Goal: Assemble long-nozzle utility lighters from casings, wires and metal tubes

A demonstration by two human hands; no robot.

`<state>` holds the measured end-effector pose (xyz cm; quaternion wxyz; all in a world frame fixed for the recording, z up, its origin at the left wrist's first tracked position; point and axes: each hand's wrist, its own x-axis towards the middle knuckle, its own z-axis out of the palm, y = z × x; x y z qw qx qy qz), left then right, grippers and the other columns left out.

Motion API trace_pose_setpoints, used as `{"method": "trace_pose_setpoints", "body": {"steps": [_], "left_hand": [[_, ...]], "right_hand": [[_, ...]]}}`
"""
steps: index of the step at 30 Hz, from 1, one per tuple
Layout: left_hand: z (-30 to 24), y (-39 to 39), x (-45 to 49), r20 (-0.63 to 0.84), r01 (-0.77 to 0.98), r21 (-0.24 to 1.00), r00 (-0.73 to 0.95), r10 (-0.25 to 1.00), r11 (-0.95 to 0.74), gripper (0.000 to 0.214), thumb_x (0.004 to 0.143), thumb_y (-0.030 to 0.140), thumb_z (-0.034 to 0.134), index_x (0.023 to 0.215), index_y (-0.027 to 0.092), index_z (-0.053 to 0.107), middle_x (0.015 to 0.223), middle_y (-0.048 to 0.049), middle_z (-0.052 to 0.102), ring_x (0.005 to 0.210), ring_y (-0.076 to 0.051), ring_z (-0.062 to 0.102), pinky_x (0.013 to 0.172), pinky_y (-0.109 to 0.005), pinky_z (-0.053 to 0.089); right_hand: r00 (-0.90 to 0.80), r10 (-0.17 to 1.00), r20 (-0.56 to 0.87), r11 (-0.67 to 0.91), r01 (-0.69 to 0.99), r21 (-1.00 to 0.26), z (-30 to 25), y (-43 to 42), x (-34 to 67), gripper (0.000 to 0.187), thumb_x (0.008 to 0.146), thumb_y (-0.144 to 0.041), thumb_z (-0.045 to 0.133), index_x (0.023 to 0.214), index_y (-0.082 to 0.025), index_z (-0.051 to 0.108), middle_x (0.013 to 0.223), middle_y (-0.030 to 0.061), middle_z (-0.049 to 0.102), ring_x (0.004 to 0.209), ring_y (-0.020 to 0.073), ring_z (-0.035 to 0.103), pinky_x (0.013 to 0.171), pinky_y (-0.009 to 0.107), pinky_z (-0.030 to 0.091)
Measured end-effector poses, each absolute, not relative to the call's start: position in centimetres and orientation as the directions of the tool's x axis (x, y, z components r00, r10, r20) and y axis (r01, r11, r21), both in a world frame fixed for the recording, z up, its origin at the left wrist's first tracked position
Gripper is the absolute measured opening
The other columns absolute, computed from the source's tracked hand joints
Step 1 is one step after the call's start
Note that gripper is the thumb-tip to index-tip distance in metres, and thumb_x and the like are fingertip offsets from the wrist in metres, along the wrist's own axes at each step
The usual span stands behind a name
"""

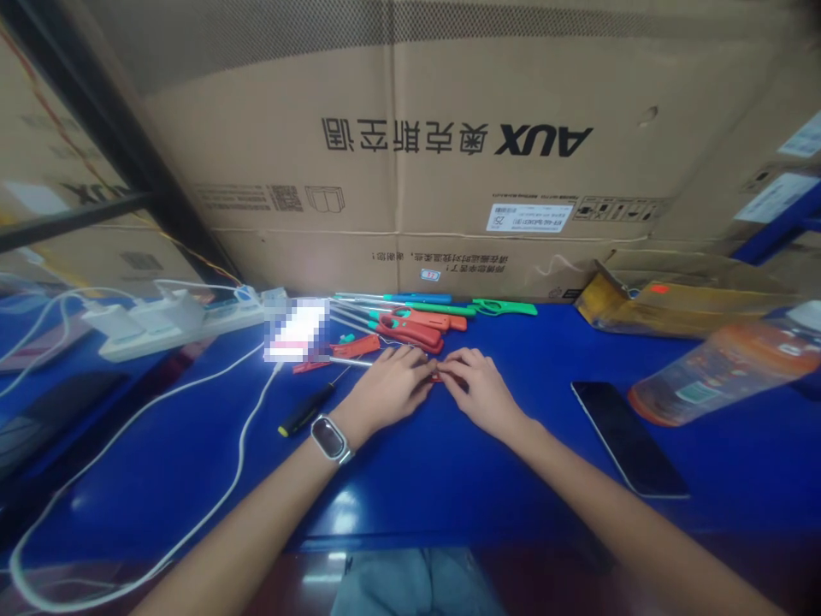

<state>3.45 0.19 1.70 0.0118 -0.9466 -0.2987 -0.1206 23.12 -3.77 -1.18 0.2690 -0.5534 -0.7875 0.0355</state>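
Both my hands rest on the blue table (410, 479), fingertips meeting over a small red part (436, 376). My left hand (388, 389), with a watch (329, 437) on its wrist, has its fingers curled and pinched on that part. My right hand (478, 389) is closed on it from the other side. Just behind lie several long lighter-like tools: red ones (414, 329), green ones (504, 306) and a blue one (416, 298). A black-handled screwdriver (308, 411) lies left of my left hand, beside loose red pieces (356, 346).
A dark phone (629, 436) lies flat at the right, with a tipped orange bottle (724, 368) beyond it. A white power strip (167, 325) with chargers and white cables (192, 393) fills the left. Large cardboard boxes (410, 171) wall the back. A lit screen (298, 329) sits left of the tools.
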Motion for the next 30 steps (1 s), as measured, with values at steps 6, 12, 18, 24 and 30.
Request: {"method": "trace_pose_setpoints", "body": {"steps": [6, 12, 18, 24, 30], "left_hand": [[0.8, -0.5, 2.9, 0.232, 0.580, 0.023, 0.789, 0.568, -0.815, 0.038, 0.100, 0.029, 0.044, 0.134, 0.019, 0.056, 0.122, -0.0120, 0.060, 0.108, -0.027, 0.054, 0.089, -0.041, 0.042], [2.0, 0.0, 1.7, 0.299, 0.611, 0.145, 0.723, 0.623, -0.778, 0.036, 0.098, 0.031, 0.049, 0.131, 0.021, 0.059, 0.124, -0.0095, 0.063, 0.115, -0.028, 0.055, 0.097, -0.044, 0.041], [3.3, 2.6, -3.1, 0.310, 0.715, 0.356, 0.517, 0.798, -0.602, 0.023, 0.094, 0.025, 0.049, 0.101, 0.020, 0.070, 0.102, -0.0061, 0.072, 0.090, -0.023, 0.066, 0.080, -0.035, 0.048], [3.5, 4.7, -7.7, 0.325, 0.769, 0.503, 0.256, 0.910, -0.395, 0.022, 0.088, 0.027, 0.054, 0.096, 0.018, 0.072, 0.096, -0.0067, 0.075, 0.084, -0.023, 0.067, 0.079, -0.034, 0.049], [2.9, 4.7, -8.4, 0.306, 0.790, 0.494, 0.231, 0.923, -0.362, 0.024, 0.087, 0.023, 0.052, 0.099, 0.019, 0.073, 0.096, -0.0078, 0.075, 0.084, -0.023, 0.067, 0.079, -0.034, 0.049]], "right_hand": [[-0.196, 0.919, 0.343, 0.367, 0.746, -0.556, -1.4, -3.3, 23.5, 0.017, 0.094, -0.025, 0.060, 0.105, -0.025, 0.073, 0.103, 0.0059, 0.068, 0.098, 0.0207, 0.059, 0.085, 0.038, 0.045], [-0.186, 0.895, 0.405, 0.409, 0.701, -0.584, -1.2, -3.4, 23.6, 0.025, 0.092, -0.026, 0.061, 0.117, -0.023, 0.066, 0.111, 0.0073, 0.067, 0.105, 0.0228, 0.059, 0.091, 0.041, 0.047], [-0.171, 0.864, 0.474, 0.451, 0.680, -0.578, 0.1, -3.3, 22.9, 0.015, 0.092, -0.022, 0.058, 0.103, -0.022, 0.068, 0.105, 0.0069, 0.067, 0.103, 0.0234, 0.060, 0.089, 0.041, 0.048], [-0.356, 0.826, 0.437, 0.558, 0.626, -0.545, 2.3, 0.1, 18.4, 0.025, 0.090, -0.019, 0.055, 0.113, -0.023, 0.065, 0.114, 0.0072, 0.066, 0.098, 0.0203, 0.062, 0.088, 0.038, 0.049], [-0.536, 0.815, 0.220, 0.579, 0.753, -0.312, 4.2, 6.4, 11.6, 0.026, 0.089, -0.016, 0.054, 0.109, -0.021, 0.070, 0.113, 0.0076, 0.070, 0.109, 0.0266, 0.059, 0.095, 0.043, 0.041]]}}
